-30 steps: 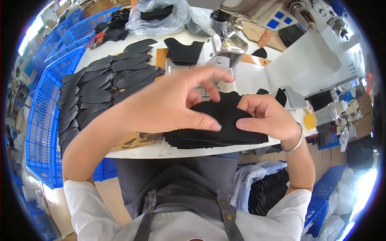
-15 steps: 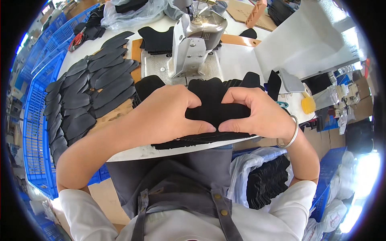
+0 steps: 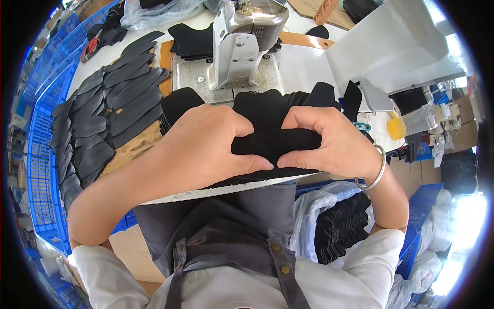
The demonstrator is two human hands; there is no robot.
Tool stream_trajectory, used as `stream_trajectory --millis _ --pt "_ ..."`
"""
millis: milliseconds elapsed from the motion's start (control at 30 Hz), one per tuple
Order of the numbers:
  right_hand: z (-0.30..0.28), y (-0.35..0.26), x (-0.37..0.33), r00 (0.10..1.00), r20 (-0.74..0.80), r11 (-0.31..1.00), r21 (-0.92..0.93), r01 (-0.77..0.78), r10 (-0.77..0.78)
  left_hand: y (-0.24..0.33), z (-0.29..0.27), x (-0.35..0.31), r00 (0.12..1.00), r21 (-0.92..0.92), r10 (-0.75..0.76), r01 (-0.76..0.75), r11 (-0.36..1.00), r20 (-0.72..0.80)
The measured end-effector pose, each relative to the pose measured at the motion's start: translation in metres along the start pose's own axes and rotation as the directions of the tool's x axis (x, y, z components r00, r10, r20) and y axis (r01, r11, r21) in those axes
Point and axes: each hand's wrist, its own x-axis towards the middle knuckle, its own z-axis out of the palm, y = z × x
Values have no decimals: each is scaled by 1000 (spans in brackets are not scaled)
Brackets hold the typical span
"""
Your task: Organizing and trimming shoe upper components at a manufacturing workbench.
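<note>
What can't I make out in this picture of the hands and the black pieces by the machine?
All in the head view:
- Most fingertips of the left hand and right hand: hidden behind the hands themselves.
- How many black pieces are stacked: the hands cover much of them.
- Top of the machine: cut off by the upper edge.
- Full shape of the clear plastic bag: cut off there too.

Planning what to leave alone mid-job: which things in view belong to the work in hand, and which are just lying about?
Likely part of the work:
left hand and right hand
black piece under both
machine just beyond

Likely lying about:
red-handled tool, upper left
clear plastic bag, top
yellow object, right
</note>
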Motion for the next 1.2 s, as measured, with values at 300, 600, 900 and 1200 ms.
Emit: stream_trajectory --millis 300,600,900,1200 --pt "-1 -11 7 999 41 992 -124 2 3 -1 4 -6 996 106 59 -51 993 -72" --pt "-3 -18 16 991 116 972 -230 -40 69 -11 -18 -18 996 28 -33 30 999 77" --pt "-1 -20 17 992 87 976 -207 -72 92 -20 -12 -21 989 37 141 -139 990 -44" --pt "3 -14 13 998 33 923 -381 55 -46 11 37 -49 806 707 436 -31 706 -401"
